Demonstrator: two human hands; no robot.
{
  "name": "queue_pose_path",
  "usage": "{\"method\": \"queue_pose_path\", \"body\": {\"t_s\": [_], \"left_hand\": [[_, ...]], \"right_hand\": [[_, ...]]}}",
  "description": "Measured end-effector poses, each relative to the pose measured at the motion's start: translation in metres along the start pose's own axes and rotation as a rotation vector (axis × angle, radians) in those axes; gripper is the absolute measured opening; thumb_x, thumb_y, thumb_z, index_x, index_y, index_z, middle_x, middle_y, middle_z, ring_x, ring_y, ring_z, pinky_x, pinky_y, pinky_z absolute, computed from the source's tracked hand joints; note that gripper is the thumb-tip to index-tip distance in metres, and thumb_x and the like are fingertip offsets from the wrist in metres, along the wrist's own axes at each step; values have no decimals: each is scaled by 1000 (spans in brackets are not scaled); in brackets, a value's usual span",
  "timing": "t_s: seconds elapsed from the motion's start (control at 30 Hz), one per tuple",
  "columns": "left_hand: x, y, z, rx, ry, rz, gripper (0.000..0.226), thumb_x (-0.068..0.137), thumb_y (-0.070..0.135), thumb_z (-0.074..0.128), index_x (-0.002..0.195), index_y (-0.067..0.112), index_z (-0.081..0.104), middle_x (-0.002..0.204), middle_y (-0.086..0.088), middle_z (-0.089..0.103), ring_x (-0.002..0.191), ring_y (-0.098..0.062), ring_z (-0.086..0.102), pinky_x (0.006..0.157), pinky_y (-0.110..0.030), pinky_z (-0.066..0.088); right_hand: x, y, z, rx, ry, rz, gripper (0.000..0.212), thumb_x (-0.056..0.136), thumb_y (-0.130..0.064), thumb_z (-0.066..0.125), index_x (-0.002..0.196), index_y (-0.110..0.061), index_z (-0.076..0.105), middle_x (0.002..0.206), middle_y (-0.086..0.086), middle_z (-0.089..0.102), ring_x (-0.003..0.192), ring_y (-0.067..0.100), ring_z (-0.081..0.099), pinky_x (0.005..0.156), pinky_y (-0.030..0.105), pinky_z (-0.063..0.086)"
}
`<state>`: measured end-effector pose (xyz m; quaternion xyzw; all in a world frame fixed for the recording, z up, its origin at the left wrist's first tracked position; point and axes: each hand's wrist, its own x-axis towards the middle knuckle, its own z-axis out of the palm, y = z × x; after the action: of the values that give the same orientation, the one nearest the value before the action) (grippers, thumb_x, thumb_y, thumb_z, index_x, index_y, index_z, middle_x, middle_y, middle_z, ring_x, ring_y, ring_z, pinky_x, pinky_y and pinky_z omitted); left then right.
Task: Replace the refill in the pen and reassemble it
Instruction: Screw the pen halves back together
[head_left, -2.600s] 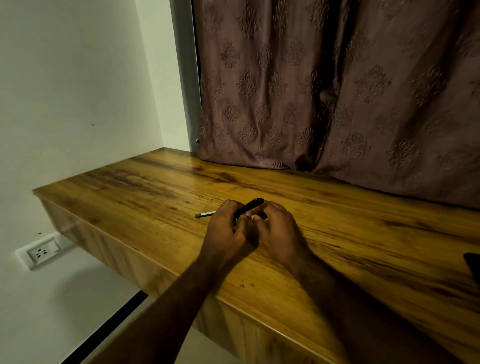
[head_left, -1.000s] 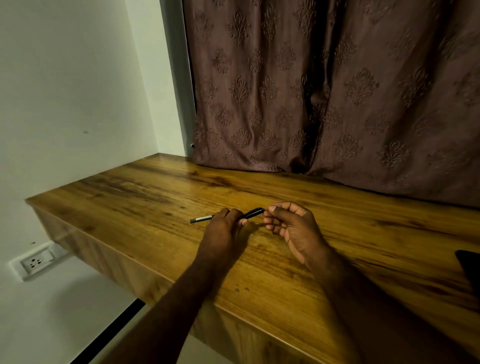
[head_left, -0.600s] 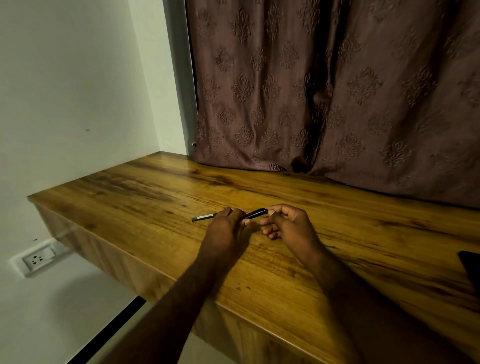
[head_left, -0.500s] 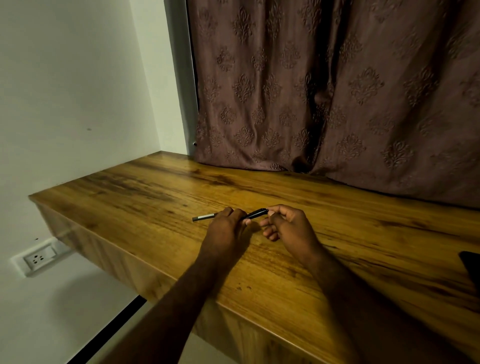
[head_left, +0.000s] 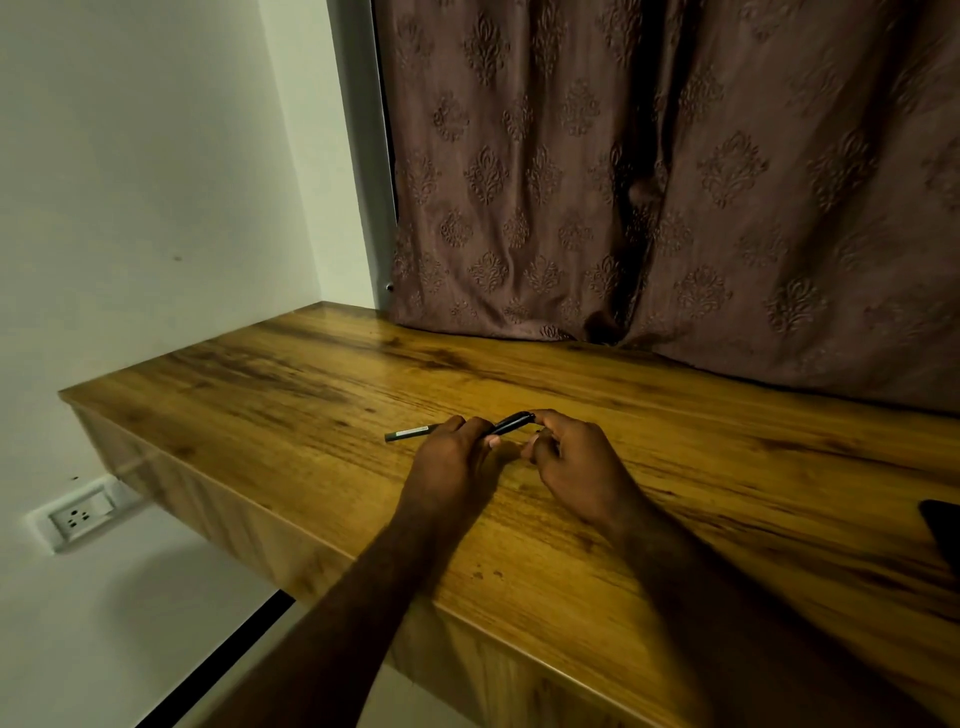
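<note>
Wooden desk (head_left: 727, 467), mid-surface: slim black pen (head_left: 511, 423) held well inside every edge.
Left hand (head_left: 452, 462) grips the pen's middle; right hand (head_left: 576, 462) pinches its dark end.

Your left hand (head_left: 451, 467) is closed round the middle of the pen (head_left: 511, 423), just above the wooden desk (head_left: 311, 395). The pen's grey end sticks out to the left of your fingers, black end to the right, tilted up a bit. Your right hand (head_left: 576, 465) pinches the black end w/ thumb and fingertips. Both forearms come in from the bottom edge. Behind the desk hangs a brown patterned curtain (head_left: 649, 182), its hem touching the desk top. Left wall has a white socket (head_left: 78, 515) below desk level. Dark object (head_left: 943, 525) at the right edge, can't tell what.
</note>
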<state>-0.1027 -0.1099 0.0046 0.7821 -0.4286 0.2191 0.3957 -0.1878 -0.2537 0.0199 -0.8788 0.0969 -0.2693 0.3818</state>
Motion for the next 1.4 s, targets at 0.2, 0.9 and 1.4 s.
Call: {"method": "queue_pose_path", "body": {"t_s": [0.2,0.9,1.4], "left_hand": [[-1,11,-8,-101,-58,-226,77,76,73,22,116,15,55,100,3,59,88,-13,56,72,-29,48],[4,2,-1,120,-102,-156,25,95,25,51,116,18,62,106,-8,65,96,-27,59,86,-45,49],[2,-3,2,152,-99,-99,31,91,45,48,106,23,63,92,-4,67,86,-28,61,78,-43,49]], "right_hand": [[8,19,-17,-24,239,188,12,86,-23,66,76,-19,71,78,-1,74,69,13,66,67,32,53],[13,25,-14,161,243,215,13,90,-9,59,83,-19,63,84,7,68,77,23,66,70,36,55],[6,2,-7,578,146,205,15,89,1,60,88,-13,66,74,6,66,62,11,58,53,15,48]]}}
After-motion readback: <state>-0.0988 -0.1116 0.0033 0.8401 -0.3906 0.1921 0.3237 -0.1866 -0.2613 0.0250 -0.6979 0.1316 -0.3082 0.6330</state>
